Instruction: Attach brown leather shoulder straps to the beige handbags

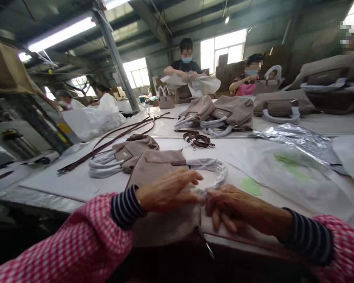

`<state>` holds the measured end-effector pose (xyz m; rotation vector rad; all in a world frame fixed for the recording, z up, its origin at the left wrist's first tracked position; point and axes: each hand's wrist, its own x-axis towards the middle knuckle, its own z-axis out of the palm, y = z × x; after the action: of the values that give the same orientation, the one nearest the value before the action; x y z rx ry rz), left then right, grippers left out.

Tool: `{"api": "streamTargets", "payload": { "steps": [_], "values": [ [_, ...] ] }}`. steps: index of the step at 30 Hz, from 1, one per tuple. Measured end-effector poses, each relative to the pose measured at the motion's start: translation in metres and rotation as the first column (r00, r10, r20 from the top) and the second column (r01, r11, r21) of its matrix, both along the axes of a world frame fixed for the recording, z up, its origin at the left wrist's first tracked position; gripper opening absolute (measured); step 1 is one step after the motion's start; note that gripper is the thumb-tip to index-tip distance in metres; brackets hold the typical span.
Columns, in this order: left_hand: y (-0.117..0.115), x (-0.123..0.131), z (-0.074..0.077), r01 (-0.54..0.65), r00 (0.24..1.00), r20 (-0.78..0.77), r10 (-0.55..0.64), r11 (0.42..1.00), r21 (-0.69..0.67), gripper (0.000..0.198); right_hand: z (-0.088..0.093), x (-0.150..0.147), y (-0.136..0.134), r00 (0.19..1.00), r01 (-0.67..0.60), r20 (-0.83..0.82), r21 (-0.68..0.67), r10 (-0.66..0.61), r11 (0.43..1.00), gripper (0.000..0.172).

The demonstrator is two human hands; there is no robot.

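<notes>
A taupe handbag (162,228) lies on its side at the front edge of the white table, its handle (220,171) wrapped in whitish film and looping to the right. My left hand (171,189) is over the bag with its fingers apart, the fingertips near the base of the handle. At the lower part of the handle is my right hand (230,208), its thumb and forefinger at the wrapped handle and its other fingers curled below. A zipper end hangs from the bag's lower right corner.
Another taupe bag (135,151) lies behind on the left, near long brown straps (106,143). Coiled straps (197,139) and more bags (233,112) are farther back. Clear plastic (297,173) and a green paper (251,186) lie right. People work across the table.
</notes>
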<state>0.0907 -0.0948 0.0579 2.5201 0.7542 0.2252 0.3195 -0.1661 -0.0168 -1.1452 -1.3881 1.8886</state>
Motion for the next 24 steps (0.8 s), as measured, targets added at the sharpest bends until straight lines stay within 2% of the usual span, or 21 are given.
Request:
{"api": "streamTargets", "payload": {
  "steps": [3,5,6,7,9,11,12,14,15,17,19,20,21,22,23,24],
  "values": [
    [-0.019,0.009,-0.033,-0.046,0.999,-0.011,0.046,0.998,-0.034,0.065,0.004,-0.001,-0.001,0.997,-0.08,0.029,0.211,0.076,0.974,0.044],
    [-0.018,0.019,-0.044,-0.131,0.987,0.081,0.142,0.984,-0.122,0.057,0.007,-0.001,-0.002,0.994,-0.1,0.083,0.357,0.075,0.929,0.041],
    [-0.016,0.024,-0.046,-0.169,0.967,0.149,0.205,0.96,-0.222,0.051,0.009,0.0,-0.002,0.992,-0.095,0.12,0.425,0.049,0.9,0.041],
    [-0.014,0.027,-0.046,-0.191,0.935,0.22,0.277,0.919,-0.346,0.044,0.012,0.002,-0.002,0.987,-0.081,0.163,0.486,0.001,0.87,0.041],
    [-0.01,0.03,-0.039,-0.181,0.833,0.343,0.435,0.798,-0.575,0.034,0.019,0.005,-0.001,0.96,-0.028,0.239,0.601,-0.147,0.799,0.038],
    [-0.007,0.028,-0.03,-0.124,0.698,0.422,0.578,0.679,-0.724,0.035,0.028,0.004,0.002,0.912,0.004,0.286,0.708,-0.293,0.706,0.032],
    [-0.006,0.026,-0.026,-0.085,0.632,0.453,0.629,0.637,-0.766,0.036,0.033,0.002,0.005,0.887,-0.001,0.302,0.758,-0.349,0.652,0.03],
    [-0.004,0.023,-0.021,-0.015,0.516,0.512,0.687,0.605,-0.796,0.035,0.04,-0.008,0.017,0.851,-0.058,0.324,0.841,-0.415,0.537,0.024],
    [-0.003,0.021,-0.021,-0.011,0.477,0.544,0.691,0.623,-0.782,0.033,0.041,-0.015,0.025,0.843,-0.105,0.334,0.871,-0.422,0.479,0.022],
    [-0.001,0.016,-0.021,-0.109,0.445,0.596,0.668,0.701,-0.705,0.028,0.036,-0.033,0.045,0.837,-0.227,0.373,0.902,-0.4,0.368,0.02],
    [0.001,0.007,-0.023,-0.367,0.453,0.586,0.673,0.739,-0.565,0.024,0.021,-0.051,0.064,0.807,-0.381,0.469,0.877,-0.358,0.292,0.024],
    [0.001,0.001,-0.023,-0.528,0.468,0.562,0.682,0.726,-0.44,0.027,0.012,-0.059,0.07,0.776,-0.452,0.525,0.849,-0.348,0.273,0.025],
    [0.001,-0.006,-0.024,-0.667,0.499,0.54,0.678,0.698,-0.26,0.035,0.002,-0.066,0.075,0.741,-0.513,0.573,0.819,-0.349,0.256,0.026],
    [0.001,-0.015,-0.024,-0.749,0.555,0.515,0.653,0.662,-0.032,0.046,-0.007,-0.072,0.076,0.707,-0.559,0.607,0.794,-0.362,0.239,0.027],
    [0.001,-0.024,-0.024,-0.751,0.64,0.47,0.607,0.624,0.217,0.055,-0.013,-0.076,0.076,0.677,-0.593,0.628,0.774,-0.383,0.222,0.031],
    [0.001,-0.033,-0.024,-0.669,0.743,0.388,0.545,0.595,0.445,0.063,-0.017,-0.08,0.074,0.652,-0.617,0.638,0.761,-0.41,0.202,0.037]
  ]
}}
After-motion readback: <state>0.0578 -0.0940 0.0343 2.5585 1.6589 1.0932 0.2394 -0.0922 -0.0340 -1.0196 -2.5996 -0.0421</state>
